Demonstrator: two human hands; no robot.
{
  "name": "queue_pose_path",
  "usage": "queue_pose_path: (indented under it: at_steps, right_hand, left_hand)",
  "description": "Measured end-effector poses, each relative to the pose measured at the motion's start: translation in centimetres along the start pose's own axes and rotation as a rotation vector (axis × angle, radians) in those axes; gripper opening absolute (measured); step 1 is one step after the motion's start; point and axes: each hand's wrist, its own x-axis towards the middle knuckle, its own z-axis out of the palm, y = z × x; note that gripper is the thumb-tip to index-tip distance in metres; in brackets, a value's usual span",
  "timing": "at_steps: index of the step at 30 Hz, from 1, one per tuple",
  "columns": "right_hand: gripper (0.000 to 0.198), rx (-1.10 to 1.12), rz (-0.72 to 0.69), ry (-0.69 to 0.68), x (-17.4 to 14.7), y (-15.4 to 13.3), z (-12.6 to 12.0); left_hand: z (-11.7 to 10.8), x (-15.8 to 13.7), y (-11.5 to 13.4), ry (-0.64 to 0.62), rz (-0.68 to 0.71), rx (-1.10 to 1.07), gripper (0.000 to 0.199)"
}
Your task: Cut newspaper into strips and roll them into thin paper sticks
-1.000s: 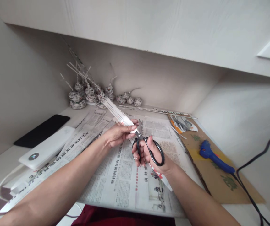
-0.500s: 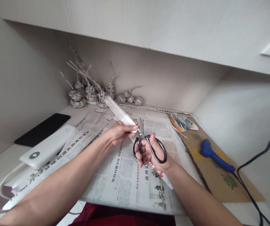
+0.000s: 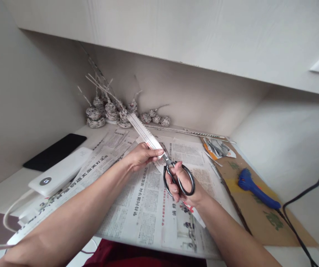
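At nine o'clock of the view, a flat black slab (image 3: pixel 55 151) is seen lying on the tabletop, with a white device (image 3: pixel 61 171) set beside it, a little nearer eight. At ten o'clock, woven gourd shapes (image 3: pixel 111 111) with thin stalks are stood against the back wall. Just below the centre, towards seven, the near end of a toothed paper strip (image 3: pixel 142 131) is pinched between the thumb and fingers of the left hand (image 3: pixel 144 152); the strip is pointed towards eleven, above the spread newspaper (image 3: pixel 148 211). Small woven balls (image 3: pixel 165 121) are clustered at twelve. At five o'clock, the scissors (image 3: pixel 167 159) are grasped by their black loops in the right hand (image 3: pixel 183 181). Their blades are brought to the strip's near end, where the tips are hidden; whether paper is being cut cannot be told. Towards four, a blue-handled tool (image 3: pixel 259 193) is rested on brown cardboard (image 3: pixel 293 235), its black cord (image 3: pixel 293 227) trailed towards the lower edge.
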Motion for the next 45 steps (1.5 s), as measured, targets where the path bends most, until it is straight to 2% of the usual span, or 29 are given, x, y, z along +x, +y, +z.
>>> queue_pose_path:
  at_steps: [7, 12, 14, 21, 28, 36, 45]
  right_hand:
    - [0.061, -0.103, 0.042, 0.052, -0.1, -0.6, -0.3]
    - [0.060, -0.117, 0.029, 0.022, -0.1, -0.4, -0.3]
    - [0.061, -0.122, 0.025, 0.023, -0.1, -0.3, -0.1]
    - [0.065, -0.089, 0.034, -0.031, 0.0, 0.3, -0.3]
    - [0.075, -0.021, 0.079, -0.090, 0.1, 0.2, -0.6]
    - [0.079, -0.008, 0.025, -0.083, 0.2, -0.1, -0.3]
    - [0.070, -0.054, 0.059, -0.013, 0.0, 0.1, -0.4]
  left_hand:
    - [-0.9, 0.1, 0.9, -0.054, -0.021, -0.059, 0.034]
    - [-1.7, 0.0, 2.8, 0.180, -0.005, -0.193, 0.017]
    - [-1.7, 0.1, 3.0, 0.211, -0.008, -0.183, 0.018]
    - [-1.6, 0.4, 2.0, 0.158, -0.011, -0.136, 0.019]
    - [-1.2, 0.1, 1.7, 0.102, 0.004, -0.049, 0.031]
    - [-0.4, 0.1, 0.0, 0.027, -0.051, -0.019, 0.037]
    - [-1.0, 0.1, 0.6, -0.009, -0.028, 0.023, 0.036]
